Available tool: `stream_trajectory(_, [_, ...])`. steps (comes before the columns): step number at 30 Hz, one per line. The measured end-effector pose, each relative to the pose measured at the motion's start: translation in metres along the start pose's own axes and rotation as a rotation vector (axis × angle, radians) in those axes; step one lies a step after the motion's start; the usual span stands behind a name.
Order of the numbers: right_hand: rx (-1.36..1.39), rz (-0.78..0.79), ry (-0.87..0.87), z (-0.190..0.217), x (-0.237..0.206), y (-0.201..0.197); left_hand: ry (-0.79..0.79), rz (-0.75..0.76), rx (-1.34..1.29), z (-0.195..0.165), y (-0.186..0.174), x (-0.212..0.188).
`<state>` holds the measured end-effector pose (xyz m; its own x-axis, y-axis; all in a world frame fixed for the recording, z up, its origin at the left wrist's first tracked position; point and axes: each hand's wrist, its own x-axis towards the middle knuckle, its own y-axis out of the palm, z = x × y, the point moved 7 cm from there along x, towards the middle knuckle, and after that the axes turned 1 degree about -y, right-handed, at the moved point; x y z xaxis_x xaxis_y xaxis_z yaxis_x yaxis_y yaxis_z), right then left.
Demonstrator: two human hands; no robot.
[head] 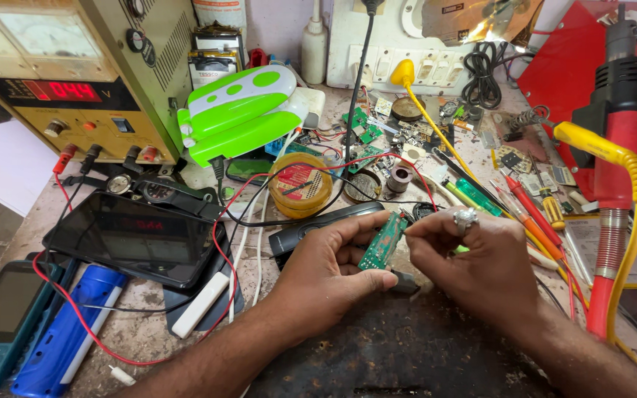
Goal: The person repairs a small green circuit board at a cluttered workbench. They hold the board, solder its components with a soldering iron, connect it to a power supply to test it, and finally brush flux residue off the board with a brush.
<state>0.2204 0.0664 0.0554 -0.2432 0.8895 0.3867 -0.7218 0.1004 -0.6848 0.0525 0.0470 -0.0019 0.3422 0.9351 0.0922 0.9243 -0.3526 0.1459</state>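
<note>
Pinching green circuit board (383, 242) between both hands.

Left hand (329, 269): bare, no ring, no watch, no glove.
Left forearm (208, 354): bare as far as the bottom edge of the view; no sleeve, no strap, no band showing.
Right hand (481, 265): bare apart from one ring.
Ring (465, 219): silver-coloured metal, chunky, with a raised, pale, glinting top; worn on one finger of the right hand, near the knuckle.
Right forearm (591, 361): bare to the corner of the view; no sleeve, no bracelet showing.
Fingernails: short and plain where they can be seen; no polish visible.
Clothing: none in view; only the hands and forearms show.
</note>
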Motion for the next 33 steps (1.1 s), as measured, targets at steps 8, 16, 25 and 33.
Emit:
stream_trajectory(8, [0.008, -0.017, 0.014, -0.001, 0.001, -0.002, 0.017, 0.028, -0.022, -0.003, 0.001, -0.001])
stream_trajectory(16, [0.036, -0.009, 0.06, -0.005, 0.002, -0.001, 0.017, 0.026, -0.03, -0.002, 0.001, 0.0])
stream_trajectory(25, [0.011, -0.005, 0.037, -0.004, 0.002, -0.003, 0.014, 0.026, -0.018, -0.001, 0.002, 0.001])
stream_trajectory(33, [-0.012, 0.027, -0.045, 0.001, 0.001, 0.001, 0.004, 0.03, -0.06, -0.002, 0.002, 0.0])
